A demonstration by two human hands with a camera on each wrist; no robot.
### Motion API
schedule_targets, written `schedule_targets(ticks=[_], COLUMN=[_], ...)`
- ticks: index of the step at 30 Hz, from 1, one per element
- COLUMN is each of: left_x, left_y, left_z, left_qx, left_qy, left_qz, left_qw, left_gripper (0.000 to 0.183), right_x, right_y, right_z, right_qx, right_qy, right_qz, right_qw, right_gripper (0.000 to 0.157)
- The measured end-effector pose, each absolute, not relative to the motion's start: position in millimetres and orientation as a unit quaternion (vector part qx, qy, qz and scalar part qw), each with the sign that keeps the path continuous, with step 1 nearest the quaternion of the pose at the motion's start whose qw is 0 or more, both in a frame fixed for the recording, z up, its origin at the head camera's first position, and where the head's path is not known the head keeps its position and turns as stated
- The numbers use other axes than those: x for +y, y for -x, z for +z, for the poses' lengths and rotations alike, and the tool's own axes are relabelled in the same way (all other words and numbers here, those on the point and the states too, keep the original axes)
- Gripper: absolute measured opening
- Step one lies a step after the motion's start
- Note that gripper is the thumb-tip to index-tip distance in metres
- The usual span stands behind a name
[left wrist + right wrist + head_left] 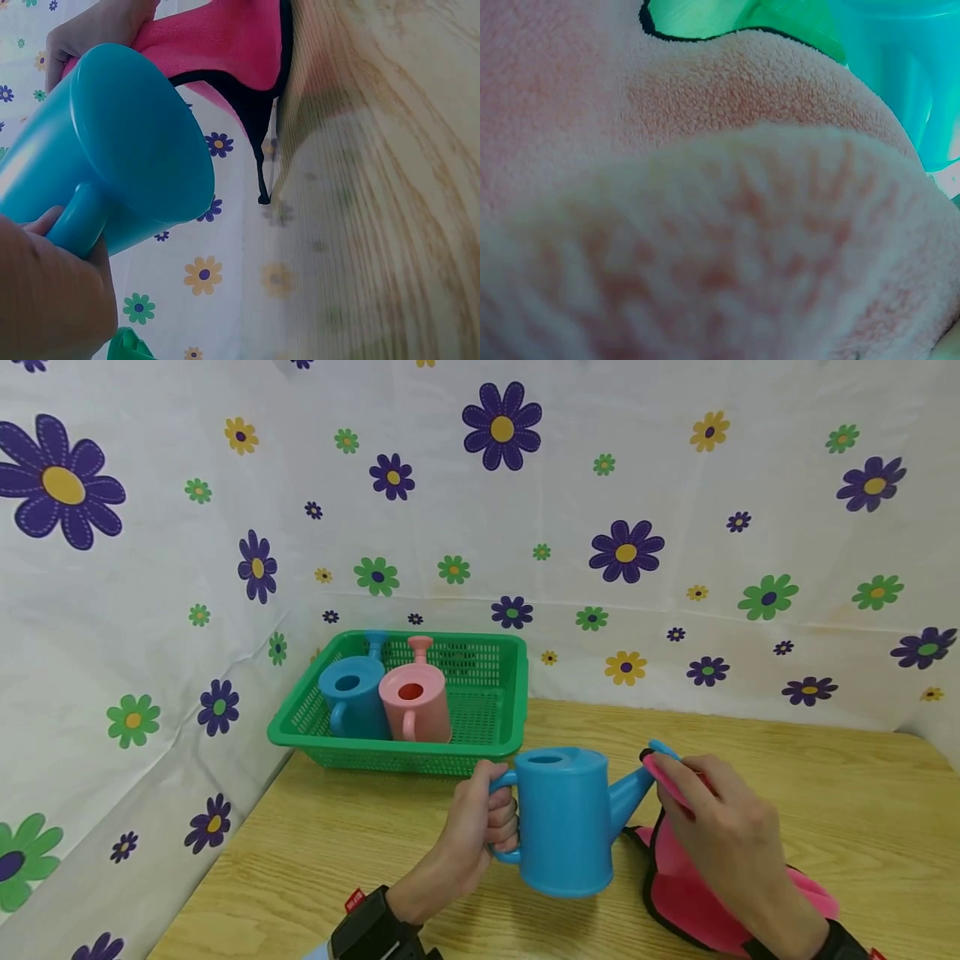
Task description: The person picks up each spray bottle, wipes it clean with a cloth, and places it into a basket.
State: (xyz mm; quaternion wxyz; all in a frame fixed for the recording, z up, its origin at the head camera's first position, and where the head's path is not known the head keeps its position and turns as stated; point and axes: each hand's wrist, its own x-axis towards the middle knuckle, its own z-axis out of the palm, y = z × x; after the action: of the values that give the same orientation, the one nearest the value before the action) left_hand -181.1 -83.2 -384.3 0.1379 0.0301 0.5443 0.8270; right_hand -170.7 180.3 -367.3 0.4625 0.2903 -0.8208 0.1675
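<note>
A blue toy watering can (564, 827) is held upright just above the table, its spout pointing right. My left hand (480, 822) grips its handle, fingers curled round it; the left wrist view shows the can's underside (142, 135). At the spout's tip, my right hand (720, 827) pinches a pink cloth (693, 893) with black edging against the spout. The rest of the cloth hangs below that hand onto the table. In the right wrist view the fluffy cloth (727, 90) fills most of the picture and hides the fingers.
A green perforated basket (405, 760) stands at the back left of the wooden table (360, 877). Inside it are another blue watering can (363, 693) and a pink one (420, 702). A white flowered sheet (570, 468) hangs behind and on the left.
</note>
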Motion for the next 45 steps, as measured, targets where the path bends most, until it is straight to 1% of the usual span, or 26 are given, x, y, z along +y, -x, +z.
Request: schedule_targets(ticks=[1, 2, 4, 6, 7, 9, 11, 12, 14, 16, 17, 18, 19, 22, 25, 26, 29, 30, 33, 34, 36, 38, 42, 45], left_x=[-83, -83, -84, -84, -84, -84, -84, -84, -85, -85, -85, -85, -85, -85, -84, -84, -83, -83, -82, -82, -81, -80, -79, -80], left_y=[181, 181, 181, 181, 181, 181, 181, 181, 181, 181, 181, 181, 181, 180, 181, 181, 181, 181, 180, 180, 180, 180, 181, 182], left_z=[-384, -384, -384, -384, -384, -384, -383, -383, -384, -384, -384, -385, -385, -386, -386, -386, -385, -385, -386, -386, -386, -386, -385, -384], left_qx=[0.544, 0.544, 0.543, 0.542, 0.541, 0.54, 0.538, 0.537, 0.534, 0.53, 0.528, 0.525, 0.523, 0.514, 0.506, 0.504, 0.502, 0.502, 0.499, 0.498, 0.496, 0.496, 0.498, 0.497], left_qy=[-0.029, -0.027, -0.022, -0.019, -0.017, -0.015, -0.014, -0.014, -0.011, -0.007, -0.005, -0.004, -0.002, 0.0, 0.001, 0.002, 0.005, 0.006, 0.01, 0.009, 0.007, 0.006, 0.01, 0.014], left_qz=[0.827, 0.827, 0.828, 0.828, 0.828, 0.828, 0.829, 0.83, 0.832, 0.835, 0.836, 0.837, 0.838, 0.842, 0.846, 0.847, 0.848, 0.848, 0.849, 0.85, 0.85, 0.851, 0.851, 0.852], left_qw=[0.138, 0.138, 0.14, 0.143, 0.145, 0.148, 0.149, 0.148, 0.148, 0.149, 0.15, 0.152, 0.154, 0.162, 0.169, 0.171, 0.171, 0.171, 0.172, 0.173, 0.176, 0.176, 0.168, 0.161], left_gripper=[0.051, 0.051, 0.05, 0.05, 0.05, 0.05, 0.05, 0.05, 0.05, 0.049, 0.049, 0.049, 0.049, 0.05, 0.05, 0.05, 0.05, 0.05, 0.05, 0.05, 0.05, 0.05, 0.049, 0.049], right_x=[181, 182, 184, 185, 186, 186, 187, 188, 188, 189, 189, 189, 189, 189, 187, 187, 185, 185, 185, 185, 184, 181, 176, 173], right_y=[171, 171, 170, 170, 170, 171, 171, 171, 172, 173, 173, 173, 174, 174, 172, 172, 172, 172, 170, 169, 168, 167, 167, 167], right_z=[-367, -366, -365, -365, -364, -364, -364, -364, -364, -364, -364, -365, -365, -367, -367, -368, -368, -368, -369, -370, -371, -372, -375, -377], right_qx=[-0.821, -0.821, -0.822, -0.822, -0.823, -0.821, -0.821, -0.821, -0.82, -0.82, -0.819, -0.816, -0.815, -0.814, -0.819, -0.82, -0.821, -0.824, -0.836, -0.841, -0.852, -0.855, -0.85, -0.845], right_qy=[-0.288, -0.285, -0.277, -0.271, -0.269, -0.267, -0.266, -0.263, -0.259, -0.254, -0.251, -0.25, -0.25, -0.25, -0.25, -0.249, -0.248, -0.248, -0.252, -0.253, -0.256, -0.257, -0.269, -0.288], right_qz=[0.167, 0.168, 0.173, 0.177, 0.176, 0.18, 0.178, 0.175, 0.178, 0.18, 0.181, 0.187, 0.194, 0.21, 0.221, 0.224, 0.233, 0.235, 0.241, 0.241, 0.238, 0.239, 0.256, 0.271], right_qw=[0.463, 0.465, 0.467, 0.469, 0.469, 0.472, 0.473, 0.475, 0.479, 0.481, 0.483, 0.486, 0.486, 0.48, 0.467, 0.465, 0.459, 0.452, 0.424, 0.412, 0.39, 0.381, 0.373, 0.36], right_gripper=[0.029, 0.033, 0.048, 0.052, 0.045, 0.042, 0.032, 0.031, 0.037, 0.054, 0.06, 0.059, 0.054, 0.046, 0.047, 0.053, 0.059, 0.056, 0.038, 0.035, 0.035, 0.039, 0.065, 0.065])
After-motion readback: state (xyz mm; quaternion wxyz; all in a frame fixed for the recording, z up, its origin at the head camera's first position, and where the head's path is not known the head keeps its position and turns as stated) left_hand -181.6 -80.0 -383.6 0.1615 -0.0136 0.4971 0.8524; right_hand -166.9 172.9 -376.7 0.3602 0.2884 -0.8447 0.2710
